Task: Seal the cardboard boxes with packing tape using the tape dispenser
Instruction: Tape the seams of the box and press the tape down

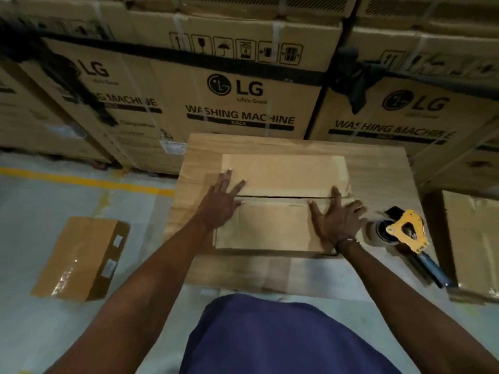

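Cardboard box (283,201) flaps held flat w/ both hands' straight fingers (232,182); release for tape dispenser (405,233), right of fingers, & seam may gape.

Blue garment (283,336), right wristband (348,240)

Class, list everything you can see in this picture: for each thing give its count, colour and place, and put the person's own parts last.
Small box: one, brown, on the large box, flaps closed, seam untaped.
Large box: one, brown, under the small box.
Tape dispenser: one, yellow with dark handle, on the large box, right of the small box.
Floor box: one, brown, taped, lying left.
Washing machine cartons: several, brown, stacked behind.
Floor line: one, yellow, left.
Left hand: flat on the small box.
Right hand: flat on the small box.
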`<state>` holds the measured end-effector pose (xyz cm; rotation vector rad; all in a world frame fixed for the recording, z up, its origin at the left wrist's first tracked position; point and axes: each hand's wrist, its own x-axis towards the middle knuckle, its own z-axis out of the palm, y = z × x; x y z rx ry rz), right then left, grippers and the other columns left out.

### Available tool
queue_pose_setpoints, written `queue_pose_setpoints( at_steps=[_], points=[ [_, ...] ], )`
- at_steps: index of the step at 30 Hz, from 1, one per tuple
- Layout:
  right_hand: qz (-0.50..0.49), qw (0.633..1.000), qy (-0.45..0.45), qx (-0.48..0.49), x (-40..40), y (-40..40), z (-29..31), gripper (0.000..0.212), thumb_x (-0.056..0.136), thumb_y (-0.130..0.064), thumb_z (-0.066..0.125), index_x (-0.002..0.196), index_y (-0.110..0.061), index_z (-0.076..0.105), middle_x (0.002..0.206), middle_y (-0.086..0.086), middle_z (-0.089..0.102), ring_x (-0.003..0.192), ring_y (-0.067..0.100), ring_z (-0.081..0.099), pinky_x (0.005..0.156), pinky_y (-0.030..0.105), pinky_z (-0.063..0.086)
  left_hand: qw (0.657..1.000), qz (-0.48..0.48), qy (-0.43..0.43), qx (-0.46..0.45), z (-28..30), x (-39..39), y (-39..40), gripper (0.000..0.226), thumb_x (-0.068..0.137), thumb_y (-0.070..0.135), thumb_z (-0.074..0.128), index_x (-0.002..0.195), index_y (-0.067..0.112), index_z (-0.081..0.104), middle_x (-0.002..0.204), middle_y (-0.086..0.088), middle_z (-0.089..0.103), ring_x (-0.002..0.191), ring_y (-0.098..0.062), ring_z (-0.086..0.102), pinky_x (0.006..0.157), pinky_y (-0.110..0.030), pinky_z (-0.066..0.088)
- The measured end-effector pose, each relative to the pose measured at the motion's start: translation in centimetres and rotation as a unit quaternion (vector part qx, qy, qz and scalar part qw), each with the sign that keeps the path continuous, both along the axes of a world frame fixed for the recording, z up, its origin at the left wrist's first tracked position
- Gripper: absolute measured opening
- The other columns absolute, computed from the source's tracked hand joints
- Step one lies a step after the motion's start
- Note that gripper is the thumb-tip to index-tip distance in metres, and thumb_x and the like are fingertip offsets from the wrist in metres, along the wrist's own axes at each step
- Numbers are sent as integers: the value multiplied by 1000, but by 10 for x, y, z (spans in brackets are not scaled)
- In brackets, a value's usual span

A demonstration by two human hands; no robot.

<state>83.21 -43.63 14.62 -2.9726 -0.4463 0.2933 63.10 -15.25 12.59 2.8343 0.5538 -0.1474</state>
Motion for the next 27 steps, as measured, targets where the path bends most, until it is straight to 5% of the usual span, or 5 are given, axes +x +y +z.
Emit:
queue_pose_setpoints(
  at_steps=[5,10,15,22,27],
  points=[
    [-28,996,2,83,-11,-11,4,89,82,-89,44,153,-35,36,127,29,41,114,46,45,97,52,40,985,102,-93,-107,2,13,-14,58,109,35,42,163,21,25,169,-24,-4,155,-47,4,118,-60,32],
    [-27,984,109,139,18,-9,6,96,80,-80,63,159,-38,29,157,24,28,138,50,37,111,58,40,958,138,-155,-197,2,8,-14,71,102,49,56,161,18,32,172,-15,-5,158,-31,10,116,-41,34],
    [-20,990,48,127,7,-6,-2,99,79,-82,54,160,-27,35,161,32,23,145,50,30,115,57,35,952,141,-133,-236,-1,9,-4,74,99,49,61,161,19,32,172,-7,-11,159,-24,6,119,-32,26],
    [-13,989,14,143,6,-7,-11,92,78,-83,49,149,-24,44,165,29,16,148,48,28,113,59,39,954,133,-141,-229,-5,13,-3,65,105,40,55,159,11,34,172,-4,8,159,-21,-3,127,-42,16],
    [-12,991,7,131,7,-8,-4,79,85,-74,60,145,-23,50,164,27,21,145,48,30,110,60,38,993,104,-54,-11,1,24,-11,55,107,33,46,155,7,39,169,-16,20,158,-34,6,128,-52,7]
  ],
)
